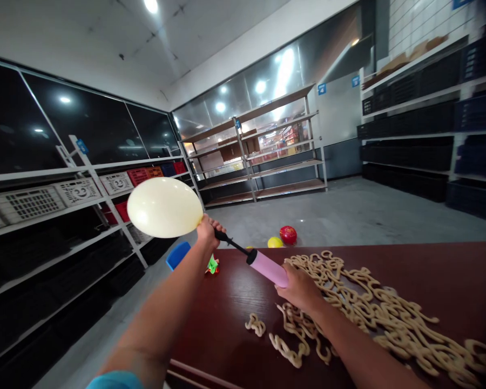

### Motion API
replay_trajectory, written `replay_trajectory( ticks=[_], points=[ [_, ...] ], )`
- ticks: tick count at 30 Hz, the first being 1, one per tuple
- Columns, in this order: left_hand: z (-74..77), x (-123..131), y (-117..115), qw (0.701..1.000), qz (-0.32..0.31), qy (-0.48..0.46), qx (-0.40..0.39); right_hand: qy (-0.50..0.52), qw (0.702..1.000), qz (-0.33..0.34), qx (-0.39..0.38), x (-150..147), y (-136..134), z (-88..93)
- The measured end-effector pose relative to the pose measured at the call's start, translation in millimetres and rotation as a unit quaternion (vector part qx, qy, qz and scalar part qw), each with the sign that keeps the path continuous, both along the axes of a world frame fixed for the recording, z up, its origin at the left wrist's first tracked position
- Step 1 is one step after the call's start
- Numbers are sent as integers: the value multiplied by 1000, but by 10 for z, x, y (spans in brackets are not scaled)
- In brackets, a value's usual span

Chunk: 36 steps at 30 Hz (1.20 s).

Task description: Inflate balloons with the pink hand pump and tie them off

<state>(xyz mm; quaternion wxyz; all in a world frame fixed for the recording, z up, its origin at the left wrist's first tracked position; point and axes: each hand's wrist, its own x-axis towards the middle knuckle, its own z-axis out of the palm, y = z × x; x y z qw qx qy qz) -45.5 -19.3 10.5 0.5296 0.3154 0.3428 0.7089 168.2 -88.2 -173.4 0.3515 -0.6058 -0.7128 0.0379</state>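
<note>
My left hand (208, 229), fingers closed, grips a pale cream balloon (164, 207) by its neck, where the balloon meets the black end of a hand balloon pump (269, 268). The balloon is swollen and stretches out to the left. Wrapped round the pump's pink barrel is my right hand (297, 286). A length of thin black rod shows between the barrel and my left hand. Below and right of my right hand, many uninflated beige twisting balloons (360, 302) lie curled on the dark red table (227, 324); my right forearm hides some of them.
Small green and red pieces (213, 265) lie at the table's far left edge, near a blue chair back (178, 255). Beyond the table are a red balloon (288, 234) and a yellow balloon (275, 242). Shelves with crates (28, 204) line the left; racks (267, 189) stand behind.
</note>
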Motion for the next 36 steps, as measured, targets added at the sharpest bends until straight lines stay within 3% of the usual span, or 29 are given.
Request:
replay_trajectory(
  ticks=[4,7,11,18,23,27,33,36],
  points=[
    [342,-269,36,1000,10,16,18,4,1000,5,-9,-15,-17,20],
    [385,-297,68,1000,11,18,21,7,1000,12,-20,-16,-14,3],
    [156,-104,112,1000,3,-4,8,20,999,1,-41,8,1,-26],
    [-365,474,41,998,-40,-2,-44,9,999,-16,-42,24,5,-36],
    [-517,575,-42,997,-41,-12,-58,6,999,-20,-46,5,-3,-8],
    [-380,340,-29,999,-14,-12,-45,-5,999,-5,-50,-14,-33,60],
    [162,-198,46,1000,14,2,7,4,999,19,-45,3,-96,152],
    [329,-332,87,999,25,8,18,6,999,26,-40,0,-91,133]
  ],
)
